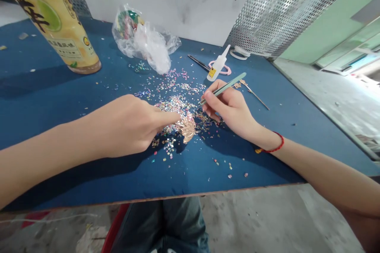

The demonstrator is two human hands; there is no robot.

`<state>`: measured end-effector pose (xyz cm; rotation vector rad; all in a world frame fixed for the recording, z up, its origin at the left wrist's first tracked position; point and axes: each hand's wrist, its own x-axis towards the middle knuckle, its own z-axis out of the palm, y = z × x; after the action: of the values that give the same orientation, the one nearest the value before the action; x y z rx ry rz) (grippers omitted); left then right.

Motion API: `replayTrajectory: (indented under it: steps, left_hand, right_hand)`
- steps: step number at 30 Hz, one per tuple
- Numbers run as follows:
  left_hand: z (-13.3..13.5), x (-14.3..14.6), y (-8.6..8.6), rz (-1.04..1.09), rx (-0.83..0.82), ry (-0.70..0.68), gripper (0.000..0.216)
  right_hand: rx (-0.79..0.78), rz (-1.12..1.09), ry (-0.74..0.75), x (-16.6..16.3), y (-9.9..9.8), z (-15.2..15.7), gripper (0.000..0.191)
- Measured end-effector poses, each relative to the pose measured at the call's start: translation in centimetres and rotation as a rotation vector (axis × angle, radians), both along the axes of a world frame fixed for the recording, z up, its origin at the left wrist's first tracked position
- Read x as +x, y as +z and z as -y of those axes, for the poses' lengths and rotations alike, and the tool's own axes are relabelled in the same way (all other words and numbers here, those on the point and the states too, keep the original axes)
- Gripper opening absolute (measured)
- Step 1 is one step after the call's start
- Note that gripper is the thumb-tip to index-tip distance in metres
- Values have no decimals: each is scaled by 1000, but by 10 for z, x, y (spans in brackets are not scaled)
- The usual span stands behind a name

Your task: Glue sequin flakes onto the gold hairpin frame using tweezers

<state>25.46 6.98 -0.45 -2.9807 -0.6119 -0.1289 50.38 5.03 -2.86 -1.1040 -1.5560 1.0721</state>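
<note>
Your left forearm (38, 166) and right forearm (326, 174) are bare, with no sleeve in view, and the nails on your right hand (230, 106) and left hand (124, 126) are cut short and unpainted. A thin red cord bracelet (274, 145) circles your right wrist, with a small orange-gold charm (259, 151) at its knot. Below the table edge, your legs are in blue denim jeans (162, 225).

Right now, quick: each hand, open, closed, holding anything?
Left hand: index finger extended to the gold-flecked piece; whether it grips cannot be told.
Right hand: closed, holding pale green tweezers.
</note>
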Motion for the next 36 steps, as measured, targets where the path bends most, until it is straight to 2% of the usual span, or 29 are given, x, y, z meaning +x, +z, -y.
replayTrajectory:
  steps: [4,12,17,22,26,30,36]
  left_hand:
    - [-4,-4,7,32,-2,-79,21]
    - [-10,-9,12,-38,121,-62,14]
    - [-10,-12,16,-43,142,-74,17]
    - [-9,-13,12,-68,162,-114,23]
    - [-9,-14,10,-91,146,-89,24]
    - [-10,-14,10,-48,153,-121,24]
    - [-9,-10,11,-128,104,-69,27]
  right_hand:
    - [71,190,115,1,-1,3,31]
    - [196,397,235,0,1,10,25]
    - [217,444,251,-4,2,12,24]
    - [332,503,233,-8,1,14,23]
    - [334,570,214,-11,1,17,25]
    - [349,616,195,-12,1,19,27]
    - [423,625,226,-11,0,22,21]
